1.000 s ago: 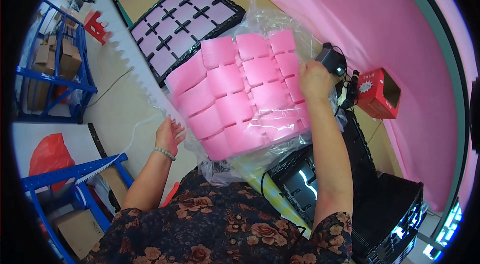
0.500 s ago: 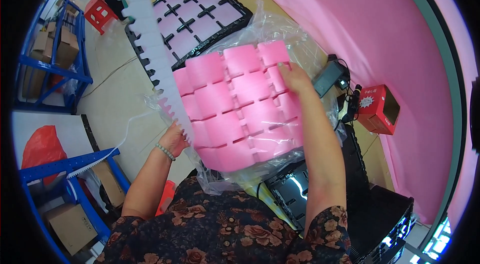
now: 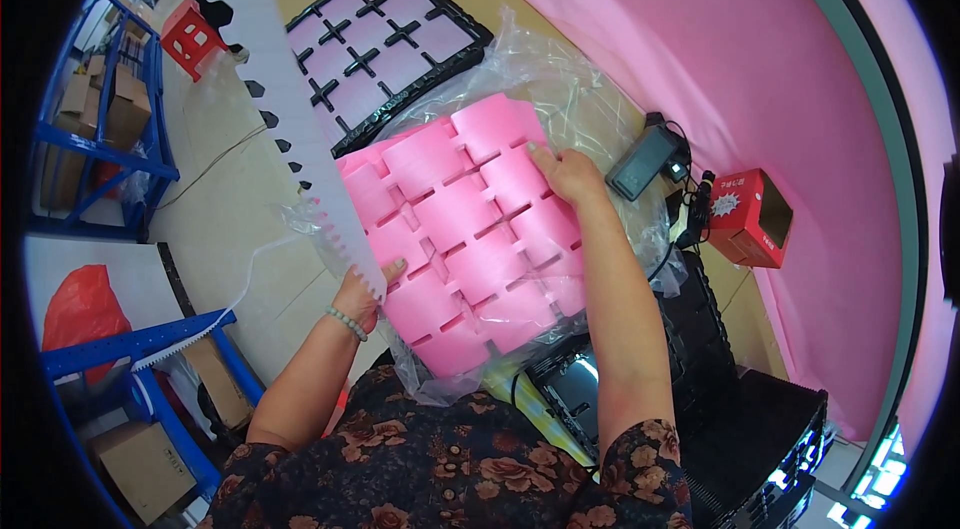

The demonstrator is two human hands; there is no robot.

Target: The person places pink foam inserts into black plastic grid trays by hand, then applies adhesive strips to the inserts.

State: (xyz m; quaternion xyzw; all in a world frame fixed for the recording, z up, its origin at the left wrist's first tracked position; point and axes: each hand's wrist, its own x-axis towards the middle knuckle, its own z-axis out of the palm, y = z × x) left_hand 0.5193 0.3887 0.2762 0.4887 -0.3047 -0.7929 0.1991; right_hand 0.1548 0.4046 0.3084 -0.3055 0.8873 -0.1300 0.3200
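A slotted pink foam sheet (image 3: 480, 229), puckered into raised squares, lies tilted in front of me over clear plastic film (image 3: 510, 54). My left hand (image 3: 362, 297) grips its lower left edge, with the thumb on top and the other fingers mostly hidden. At the sheet's right side, my right hand (image 3: 570, 174) has its thumb on the foam and its fingers curled at the edge. A long white toothed strip (image 3: 280, 59) runs from the top of the view down to my left hand, covering part of the sheet's left edge.
Beyond the sheet, a black tray (image 3: 470, 41) with crosses holds pale pink foam. To the right are a black power adapter (image 3: 640, 164), cables and a red box (image 3: 745, 219). Black trays (image 3: 740, 439) stand at lower right, blue shelving (image 3: 150, 339) at left. Pink cloth (image 3: 760, 109) hangs along the right.
The foam sheet has turned and its top edge has come lower. My left thumb now shows on top of the foam. My right hand has shifted slightly left and down with the sheet.
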